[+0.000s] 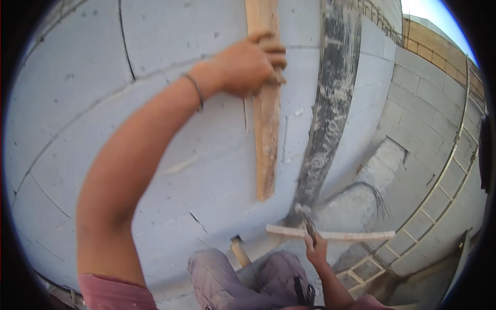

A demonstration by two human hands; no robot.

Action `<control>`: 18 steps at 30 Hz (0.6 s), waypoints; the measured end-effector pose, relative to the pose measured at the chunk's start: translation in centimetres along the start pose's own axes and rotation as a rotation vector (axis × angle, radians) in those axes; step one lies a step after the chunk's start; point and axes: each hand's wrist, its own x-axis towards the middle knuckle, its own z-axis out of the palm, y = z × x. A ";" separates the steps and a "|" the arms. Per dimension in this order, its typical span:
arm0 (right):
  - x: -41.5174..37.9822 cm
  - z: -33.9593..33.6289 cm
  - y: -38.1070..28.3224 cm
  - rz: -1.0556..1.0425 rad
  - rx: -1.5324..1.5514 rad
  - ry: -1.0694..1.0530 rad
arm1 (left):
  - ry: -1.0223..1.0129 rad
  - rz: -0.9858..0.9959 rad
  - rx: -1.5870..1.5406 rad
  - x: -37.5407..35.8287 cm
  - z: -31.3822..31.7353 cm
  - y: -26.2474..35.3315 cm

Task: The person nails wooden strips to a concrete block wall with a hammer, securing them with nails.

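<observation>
1. Left hand [256, 64]: fingers curled around upright wooden board [267, 139]; board extends above and below hand, along block wall [155, 124].
2. Right hand [316, 249]: closed on hammer [309, 224], head above hand.
3. Wood strip [356, 236] crosses at right hand; can't tell if gripped.
4. Ladder [428, 216] right of right hand.

I lose the upper end of the plank [267, 129] at the top edge, and the left hand [253, 67] covers a stretch of it (the palm is turned away from me). The head of the tool [309, 226] in the right hand [317, 251] is too blurred for me to name. Whether that hand also grips the thin strip [356, 236], I can't tell. The bottom edge cuts off the trousers [219, 281]; the dark rim swallows part of the ladder [456, 141].
</observation>
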 end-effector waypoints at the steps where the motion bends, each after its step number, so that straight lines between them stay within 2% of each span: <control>1: -2.6 -1.0 0.0 0.025 0.060 0.025 | -0.019 0.019 0.034 -0.1 -0.7 0.1; 2: -5.2 -3.1 -0.2 0.260 0.055 -0.096 | 0.010 0.020 0.020 -0.2 -0.7 0.0; 5: -15.6 -4.5 9.0 0.309 -0.246 -0.228 | -0.004 0.012 -0.005 -0.2 -1.7 0.7; 7: -21.3 -3.3 15.0 0.592 -0.123 -0.135 | -0.011 -0.029 -0.004 0.5 -2.0 0.3; 8: -21.7 -3.5 15.2 0.588 -0.116 -0.122 | -0.004 -0.023 0.008 1.0 -2.7 -0.4; 10: -23.4 -4.4 15.7 0.805 -0.255 -0.076 | 0.464 -0.265 0.256 2.2 -3.9 -2.7; 12: -21.8 -5.2 14.5 0.530 -0.231 0.266 | 0.757 -0.508 0.207 3.6 -6.0 -5.8; 13: -20.9 -6.3 12.8 0.585 -0.156 0.268 | 0.769 -0.580 0.183 4.2 -6.4 -7.5; 14: -16.9 -9.4 5.3 0.780 -0.071 0.139 | 0.659 -0.623 0.231 4.6 -5.6 -9.4; 15: -17.1 -9.2 7.3 0.760 -0.230 0.087 | 0.525 -0.567 0.143 4.3 -4.5 -10.4; 16: -17.3 -8.8 9.1 0.751 -0.301 0.108 | 0.453 -0.559 0.264 4.1 -1.8 -13.1; 17: -16.8 -8.9 9.4 0.634 -0.339 0.150 | 0.457 -0.555 0.266 4.1 -0.5 -13.7; 18: -16.0 -9.2 8.6 0.675 -0.286 0.132 | 0.484 -0.527 0.240 3.6 -0.9 -12.2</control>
